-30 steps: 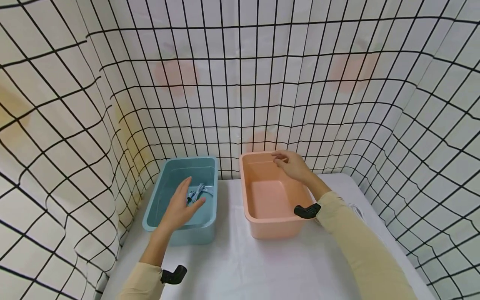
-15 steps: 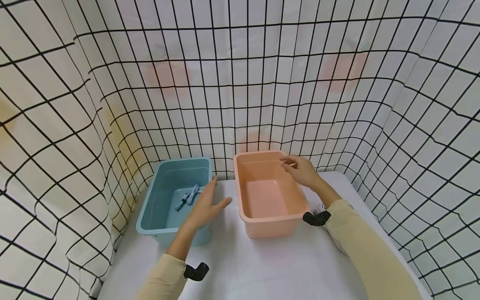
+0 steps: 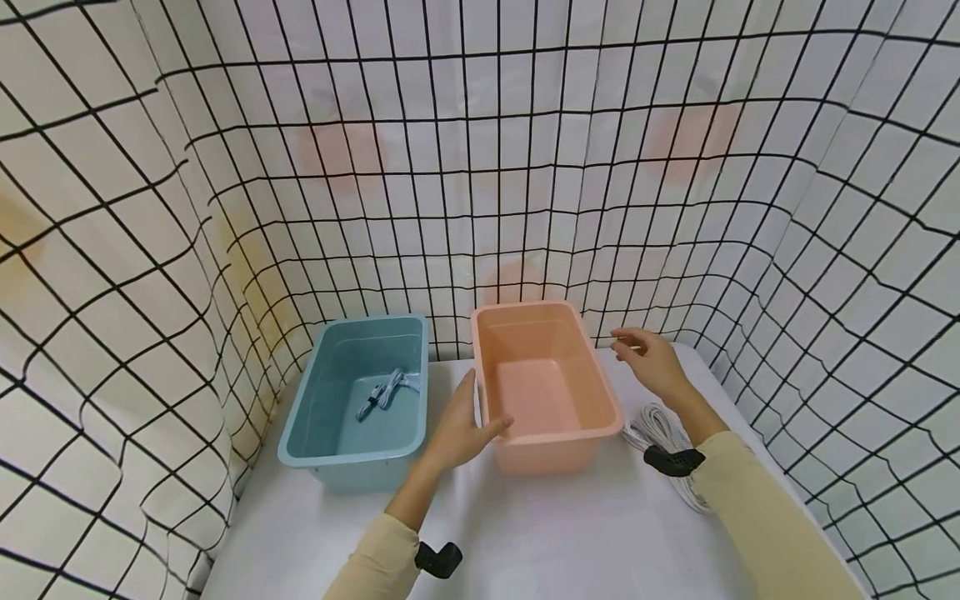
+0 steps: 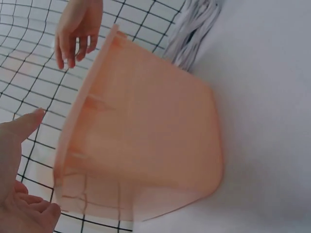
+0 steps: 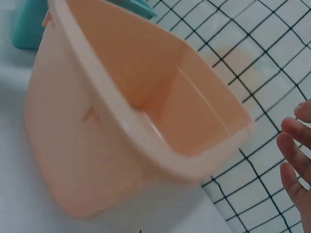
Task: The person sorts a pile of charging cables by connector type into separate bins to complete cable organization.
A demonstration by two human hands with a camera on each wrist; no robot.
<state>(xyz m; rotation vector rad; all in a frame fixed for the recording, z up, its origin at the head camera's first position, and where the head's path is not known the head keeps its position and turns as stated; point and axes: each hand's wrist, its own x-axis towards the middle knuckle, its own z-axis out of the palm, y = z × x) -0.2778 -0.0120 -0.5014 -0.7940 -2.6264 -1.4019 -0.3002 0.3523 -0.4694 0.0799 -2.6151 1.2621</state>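
An orange plastic bin (image 3: 546,441) stands on the white table. My left hand (image 3: 460,431) is at its left rim, fingers fairly straight and thumb spread over the near left corner. In the left wrist view that hand (image 4: 22,179) shows at the left edge, beside the bin's outer wall (image 4: 146,121). My right hand (image 3: 651,364) hovers past the bin's right rim, fingers loosely bent with nothing between them. Below it a bundle of white cord (image 3: 663,429) lies on the table, partly covered by the right wrist's black camera.
A blue bin (image 3: 352,460) stands left of the orange one, with a small bundle of light blue cable (image 3: 386,392) inside. Black wire grid (image 3: 525,167) walls surround the table (image 3: 555,533) at the back and both sides.
My left hand has moved right from over the blue bin to the orange bin's left rim. My right hand has moved right, off the orange bin's rim, exposing the white cord.
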